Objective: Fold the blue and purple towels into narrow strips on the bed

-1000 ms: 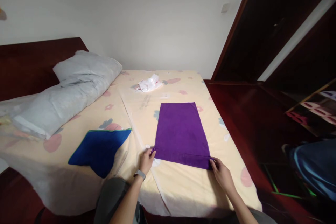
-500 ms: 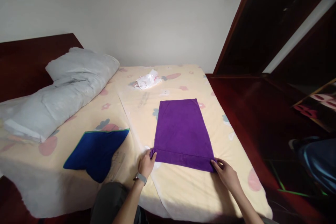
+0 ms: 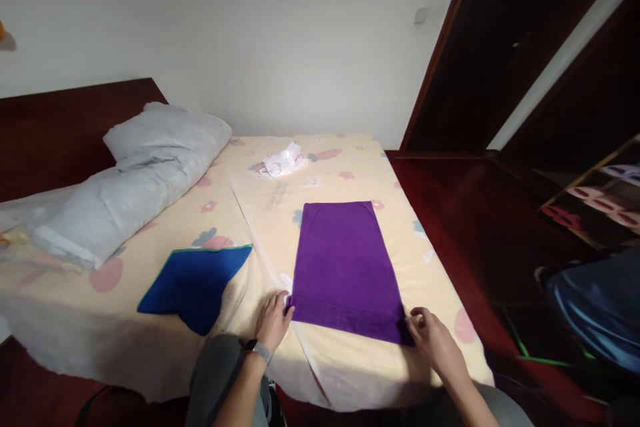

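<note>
A purple cloth (image 3: 345, 260) lies spread flat on the bed, with a faint crease across its near end. My left hand (image 3: 273, 321), wearing a watch on the wrist, rests at the cloth's near left corner, its fingers loosely apart and the thumb touching the edge. By the near right corner is my right hand (image 3: 434, 340), fingers bent and parted, the thumb tip against the cloth's edge. Left of my left hand lies a blue cloth (image 3: 197, 283) with a green border, partly bunched.
The bed (image 3: 260, 220) has a patterned cream sheet. A grey quilt (image 3: 145, 173) is heaped near the dark headboard (image 3: 75, 127). A crumpled white plastic bag (image 3: 284, 160) sits toward the wall. Slippers on a rack (image 3: 597, 200) and a dark blue item (image 3: 600, 307) stand right of the bed.
Both hands have loosened from the purple cloth's near corners, and its near strip lies smoother. The view has shifted, so the bed sits slightly lower in the picture.
</note>
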Tool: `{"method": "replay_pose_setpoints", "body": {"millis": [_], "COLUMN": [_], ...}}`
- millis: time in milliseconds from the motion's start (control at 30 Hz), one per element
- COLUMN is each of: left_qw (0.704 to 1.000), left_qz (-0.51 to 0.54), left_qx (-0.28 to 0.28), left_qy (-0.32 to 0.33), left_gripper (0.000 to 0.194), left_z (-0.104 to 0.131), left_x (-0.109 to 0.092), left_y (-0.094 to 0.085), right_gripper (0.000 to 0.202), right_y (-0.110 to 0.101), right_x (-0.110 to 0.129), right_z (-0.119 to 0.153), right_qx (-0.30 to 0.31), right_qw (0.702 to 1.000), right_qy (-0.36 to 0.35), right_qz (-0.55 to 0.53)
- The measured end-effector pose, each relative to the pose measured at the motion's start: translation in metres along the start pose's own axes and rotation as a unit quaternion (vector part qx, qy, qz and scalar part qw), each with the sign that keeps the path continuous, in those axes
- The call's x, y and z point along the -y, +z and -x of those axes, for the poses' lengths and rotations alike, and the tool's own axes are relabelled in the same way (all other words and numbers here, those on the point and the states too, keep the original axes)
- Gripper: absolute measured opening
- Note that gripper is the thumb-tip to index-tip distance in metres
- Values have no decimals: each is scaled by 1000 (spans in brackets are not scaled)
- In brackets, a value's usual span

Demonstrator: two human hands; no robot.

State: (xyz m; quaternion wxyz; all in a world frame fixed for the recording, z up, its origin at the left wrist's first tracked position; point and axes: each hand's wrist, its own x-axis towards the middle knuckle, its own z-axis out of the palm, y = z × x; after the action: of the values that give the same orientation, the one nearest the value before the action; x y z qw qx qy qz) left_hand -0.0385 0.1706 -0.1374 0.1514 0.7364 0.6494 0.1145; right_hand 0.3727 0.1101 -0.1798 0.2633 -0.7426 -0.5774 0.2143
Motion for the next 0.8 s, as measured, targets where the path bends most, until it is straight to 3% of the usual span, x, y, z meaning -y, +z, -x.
{"method": "replay_pose_setpoints", "body": {"millis": [100,233,400,500,667,800], "left_qw": [994,992,992,989,982,976], "left_qz": [19,9,32,85,129,154], "left_qx": [9,40,17,7,32,42], "left_qy": [103,122,123,124,134,146], "left_gripper": [38,58,43,38,48,29], "left_z": [9,9,-6,-16,-33,-43], "left_x": [1,7,6,7,15,21], "left_y": [-1,6,7,1,-5,-5], "right_gripper": [29,41,31,40,45,45], "right_y": [-2,6,8,4,2,1], "right_x": [-1,-2,11,15,8,4], "right_z": [9,17,1,-13,-23,-25], "right_qx": [14,60,40,34,63,74], "right_qw": [995,989,993,996,986,980], "right_qy": [-96,-137,-106,-43,37,50], "right_qz": [2,13,-15,-76,-152,-176]}}
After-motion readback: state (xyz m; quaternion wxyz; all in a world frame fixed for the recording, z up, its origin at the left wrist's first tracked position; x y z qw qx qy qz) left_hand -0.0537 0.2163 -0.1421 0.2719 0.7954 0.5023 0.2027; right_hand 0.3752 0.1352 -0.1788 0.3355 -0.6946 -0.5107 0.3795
